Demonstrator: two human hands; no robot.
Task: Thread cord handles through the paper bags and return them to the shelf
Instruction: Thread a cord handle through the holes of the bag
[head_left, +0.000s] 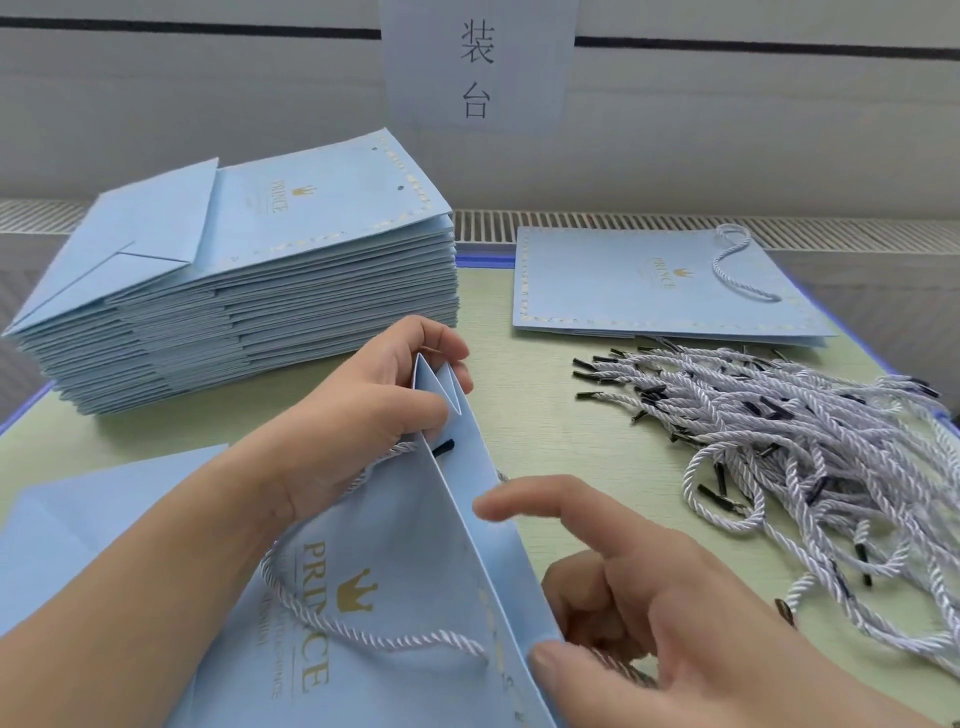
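The paper bag (415, 597) I'm working on sits at the near edge of the table (545, 415), mouth propped open and pointing toward the far side. My left hand (363, 410) pinches the folded gusset at the far end of the mouth. My right hand (649, 597) has its thumb pressed on the near rim, the index finger stretched out loose and the other fingers curled under; I can't tell whether they hold anything. Biggest risk, I reckon: the black cord tip (443, 448) is only just poking through the hole, so if I let the gusset go slack it could slip back out and I'd have to re-thread. Pinching too hard could also crease the panel, and the thumb could smudge the gold edging. The bag itself is pale blue with a gold crown and PRINCE lettering, and one white twisted cord handle (332, 623) already loops across its front. The tall stack of unthreaded bags (260, 291) stands at the far left corner, one finished bag (649, 280) lies at the far right, and the pile of loose cords (805, 457) sprawls along the right edge.
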